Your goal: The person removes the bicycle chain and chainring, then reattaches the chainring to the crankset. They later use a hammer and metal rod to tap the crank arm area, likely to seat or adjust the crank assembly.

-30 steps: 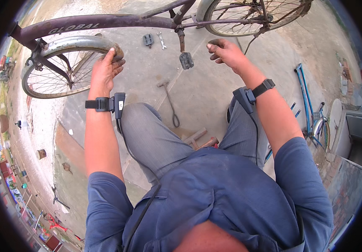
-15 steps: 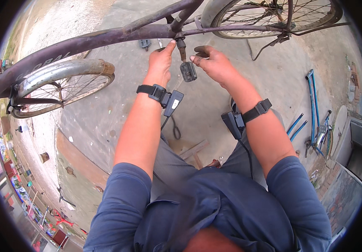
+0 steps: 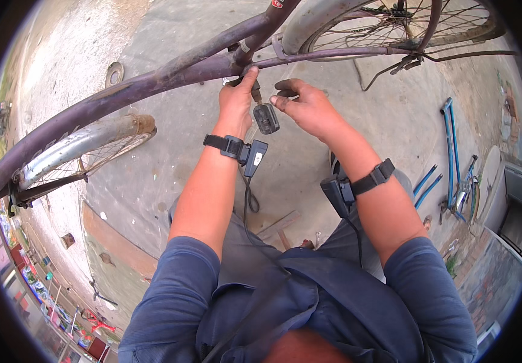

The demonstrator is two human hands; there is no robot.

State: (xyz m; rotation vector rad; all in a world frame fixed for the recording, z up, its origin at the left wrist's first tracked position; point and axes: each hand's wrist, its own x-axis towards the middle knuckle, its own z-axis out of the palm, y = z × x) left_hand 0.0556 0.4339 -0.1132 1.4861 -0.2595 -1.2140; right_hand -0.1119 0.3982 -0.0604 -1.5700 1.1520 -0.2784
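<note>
The purple bicycle frame point(image 3: 197, 71) crosses the upper view at a slant. Beneath its seat-tube junction, my left hand point(image 3: 235, 103) is closed around the top of the crank point(image 3: 256, 92), thumb pointing up; its fingertips are partly hidden. A black pedal point(image 3: 266, 119) hangs from that crank. Just right of it, my right hand point(image 3: 303, 107) has thumb and bent fingers apart, close beside the crank and pedal, with nothing visible between them. Both forearms wear black straps with small devices.
The rusty front wheel point(image 3: 109, 127) is at left, the rear wheel point(image 3: 448, 36) at upper right. A blue bicycle frame point(image 3: 450, 157) lies on the concrete at right. A wooden piece point(image 3: 276, 224) lies between my knees. A metal ring point(image 3: 114, 74) sits beyond the frame.
My left hand moved from the front wheel rightward to the crank. My right hand came inward and down toward the pedal. The purple frame appears lower and more tilted.
</note>
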